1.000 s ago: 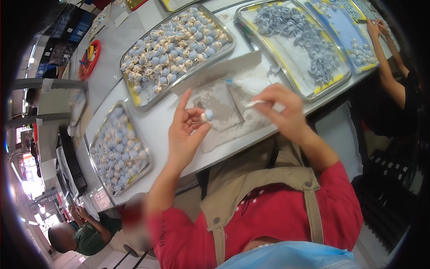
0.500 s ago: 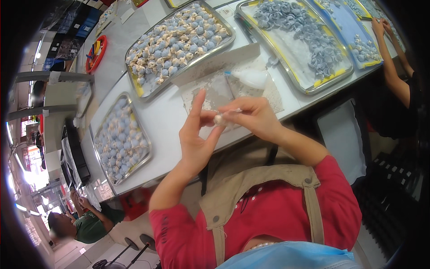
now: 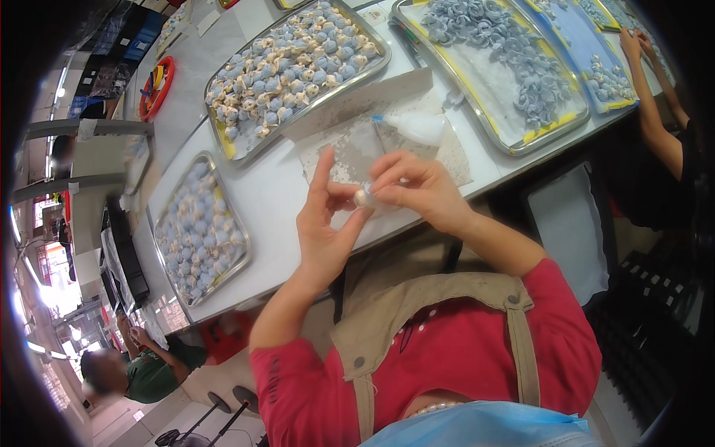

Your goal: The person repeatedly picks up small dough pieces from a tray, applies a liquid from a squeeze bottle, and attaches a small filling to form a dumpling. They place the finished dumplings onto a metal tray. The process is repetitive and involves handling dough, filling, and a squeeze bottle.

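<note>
Over the front edge of the table, my left hand (image 3: 324, 223) pinches a small cream-coloured ball-shaped piece (image 3: 362, 198) between thumb and a finger, with the index finger raised. My right hand (image 3: 424, 194) is closed at the fingertips against the same piece; a tiny greyish bit seems to show there, too small to name. Just beyond the hands lies a stained cardboard sheet (image 3: 462, 160) with a raised back flap. On it rests a white squeeze bottle (image 3: 421, 129) with a blue tip.
Metal trays of blue-and-cream balls stand beyond (image 3: 385, 63) and to the left (image 3: 246, 257). A tray (image 3: 477, 100) of loose grey-blue curled pieces is at the right. A red basket (image 3: 170, 74) sits far left. Co-workers (image 3: 663, 141) (image 3: 160, 372) work at both sides.
My right fingers have shifted slightly and curled more, with the fingertips still at the piece. My left hand keeps its pinch, nearly unmoved. The trays and bottle look the same.
</note>
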Available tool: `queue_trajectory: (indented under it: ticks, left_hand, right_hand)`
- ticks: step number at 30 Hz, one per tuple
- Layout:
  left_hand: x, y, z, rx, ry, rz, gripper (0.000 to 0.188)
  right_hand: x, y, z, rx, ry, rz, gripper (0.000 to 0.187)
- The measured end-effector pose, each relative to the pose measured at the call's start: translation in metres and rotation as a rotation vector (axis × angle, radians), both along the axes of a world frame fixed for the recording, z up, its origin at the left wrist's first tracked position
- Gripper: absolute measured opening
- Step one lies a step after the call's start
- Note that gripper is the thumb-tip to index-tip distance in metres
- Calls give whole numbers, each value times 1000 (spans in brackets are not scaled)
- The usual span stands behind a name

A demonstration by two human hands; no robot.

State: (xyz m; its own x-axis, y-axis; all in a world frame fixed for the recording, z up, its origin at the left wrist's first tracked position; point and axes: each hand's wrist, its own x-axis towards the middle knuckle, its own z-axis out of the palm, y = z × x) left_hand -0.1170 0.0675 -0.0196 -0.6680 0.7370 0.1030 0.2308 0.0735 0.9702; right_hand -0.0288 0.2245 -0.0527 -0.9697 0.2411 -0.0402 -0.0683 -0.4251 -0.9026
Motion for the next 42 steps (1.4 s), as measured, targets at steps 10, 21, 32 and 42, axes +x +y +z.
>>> queue_trajectory:
  ticks: [10,21,32,42]
  left_hand:
    - [2,-2,-8,42,198,-4,79]
    - [3,-4,-3,-2,159,-9,80]
    - [6,-6,-7,17,104,-54,83]
    - [6,-11,-8,65,-56,-39,88]
  right_hand:
    - [-2,-13,0,-176,-58,-40,14]
    - [0,-12,-2,-154,24,-4,12]
    - [-1,-5,-8,-226,-88,9,14]
    - [-3,-7,-18,-524,-146,108,12]
